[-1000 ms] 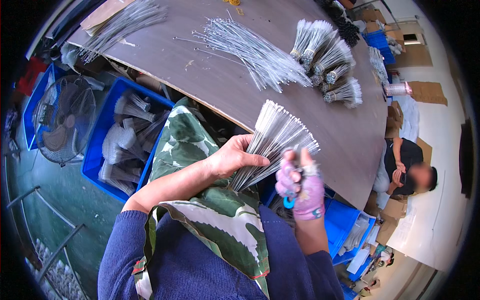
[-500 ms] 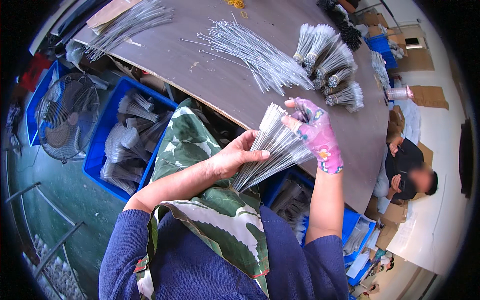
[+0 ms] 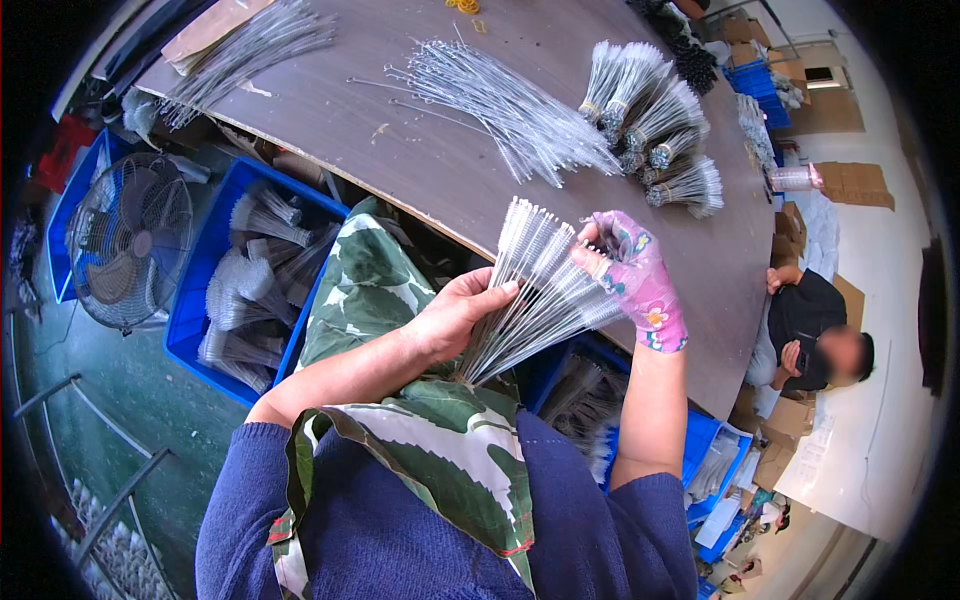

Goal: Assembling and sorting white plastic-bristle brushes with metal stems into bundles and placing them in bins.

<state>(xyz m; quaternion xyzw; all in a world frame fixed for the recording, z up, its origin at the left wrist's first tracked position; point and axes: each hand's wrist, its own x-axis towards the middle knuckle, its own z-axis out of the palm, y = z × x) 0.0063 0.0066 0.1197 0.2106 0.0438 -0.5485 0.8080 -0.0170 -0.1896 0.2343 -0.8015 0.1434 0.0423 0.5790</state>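
Note:
A fanned bundle of thin wire straw brushes (image 3: 530, 285) with pale bristle heads stands over my lap, wire ends down. My bare left hand (image 3: 458, 312) is closed round its left side, the thumb lying across the wires. At the right side of the bristle heads is my right hand (image 3: 640, 275), in a pink flowered fingerless glove. Its thumb and fingers are curled together on some of the heads; the exact hold is partly hidden. Loose straw brushes (image 3: 505, 105) lie on the brown table (image 3: 400, 165) beyond, beside several tied brush bundles (image 3: 665, 135).
Blue bins (image 3: 185, 330) with brush bundles stand left of my lap, near a floor fan (image 3: 130, 240). More wires (image 3: 250, 50) lie at the table's far left. A person in black (image 3: 805, 320) sits at the right, near cardboard boxes (image 3: 790, 420).
The bundle has fanned wider, with a gap opened among the bristle heads. My left hand has shifted slightly left with its part. The seated person's upper hand has moved.

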